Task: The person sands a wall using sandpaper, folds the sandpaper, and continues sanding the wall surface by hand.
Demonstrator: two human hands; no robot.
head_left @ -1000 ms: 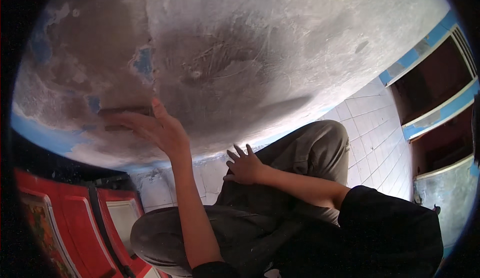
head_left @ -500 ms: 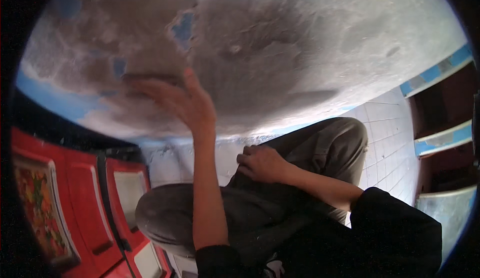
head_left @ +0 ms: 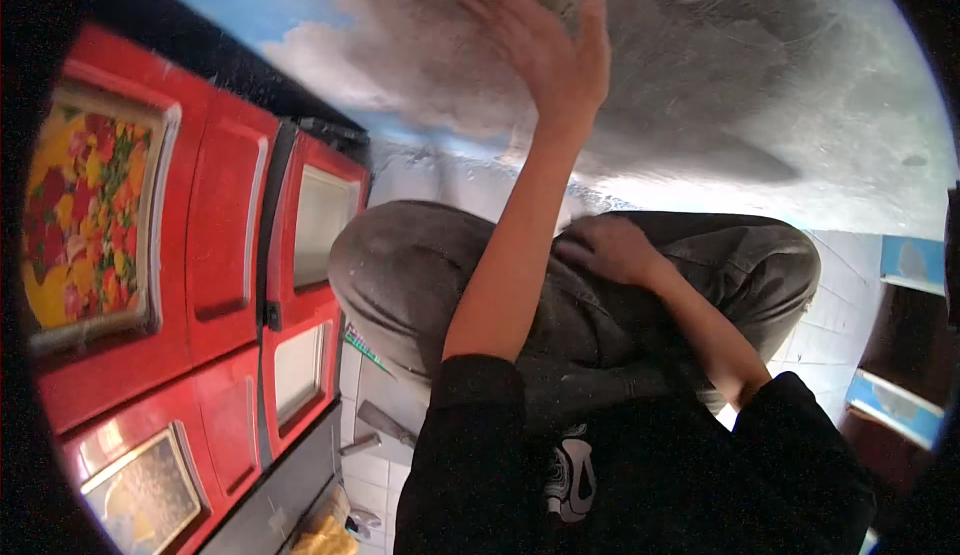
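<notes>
I find L hand (head_left: 540,50) at far wall (head_left: 740,85), thumb wide, blurred; can't tell if holding anything. R hand (head_left: 615,248), over trousers (head_left: 400,265), ditto. Rec. light, even pressure.

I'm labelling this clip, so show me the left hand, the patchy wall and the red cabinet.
Left hand (head_left: 556,61): head view, on the middle of the back of the hand.
Patchy wall (head_left: 690,95): head view, on its grey surface.
Red cabinet (head_left: 226,215): head view, on a plain red panel.
</notes>
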